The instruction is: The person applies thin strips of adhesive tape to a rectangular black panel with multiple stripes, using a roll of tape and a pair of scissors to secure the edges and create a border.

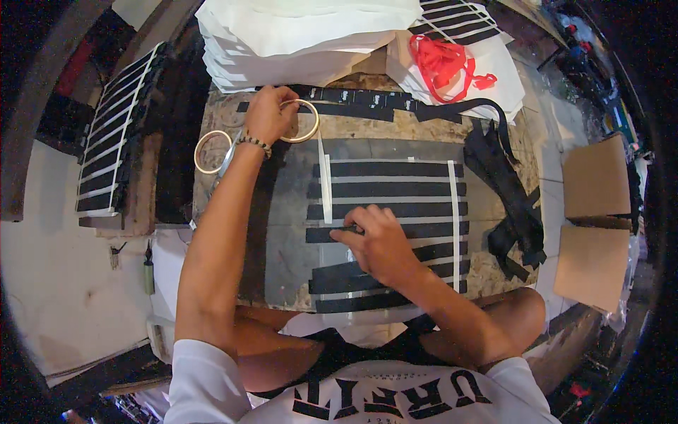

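My left hand (267,116) is closed on a roll of masking tape (316,125) at the far side of the board. From the roll a length of tape (325,187) runs toward me, over the left ends of the upper black fabric strips (388,189). The strips lie side by side across a grey sheet (286,212). A second length of tape (454,212) crosses their right ends. My right hand (379,244) pinches the left part of a middle black strip (320,235), just below the tape's loose end. The nearer strips lie slightly askew.
Another tape roll (198,157) stands left of my left wrist. Stacked white sheets (304,28) and red ribbon (441,67) lie at the back. A black labelled band (360,99) runs below them. Loose black strips (505,191) pile at right, near a cardboard box (597,180).
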The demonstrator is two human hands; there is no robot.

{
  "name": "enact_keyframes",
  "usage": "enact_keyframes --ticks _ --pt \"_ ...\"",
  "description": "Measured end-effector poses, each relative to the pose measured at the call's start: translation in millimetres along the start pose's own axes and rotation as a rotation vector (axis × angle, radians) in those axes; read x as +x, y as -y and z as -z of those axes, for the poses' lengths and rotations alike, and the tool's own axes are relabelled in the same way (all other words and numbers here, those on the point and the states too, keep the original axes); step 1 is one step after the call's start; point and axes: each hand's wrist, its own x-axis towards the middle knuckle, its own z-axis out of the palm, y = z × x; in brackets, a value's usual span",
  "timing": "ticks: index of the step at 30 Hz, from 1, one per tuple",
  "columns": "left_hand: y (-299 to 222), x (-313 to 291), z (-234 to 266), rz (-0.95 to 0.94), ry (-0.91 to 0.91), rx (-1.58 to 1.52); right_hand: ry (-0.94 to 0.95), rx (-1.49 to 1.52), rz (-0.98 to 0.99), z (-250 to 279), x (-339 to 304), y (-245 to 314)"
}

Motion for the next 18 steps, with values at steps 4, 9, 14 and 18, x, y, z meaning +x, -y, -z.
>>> enact_keyframes --ticks 4,9,14,18 --pt "5 1 -1 -0.022 -0.032 0.038 -0.054 0.037 0.012 -5 -1 -1" --pt "8 1 -1 -0.024 -0.031 0.053 -0.097 0.042 0.03 -6 0 0" --pt "-2 -5 10 0.014 -0.015 0.055 -0.147 0.081 0.05 -7 1 1" --pt "-47 -34 50 -0.16 -0.067 -0.018 -0.17 0.116 0.077 23 -7 -16"
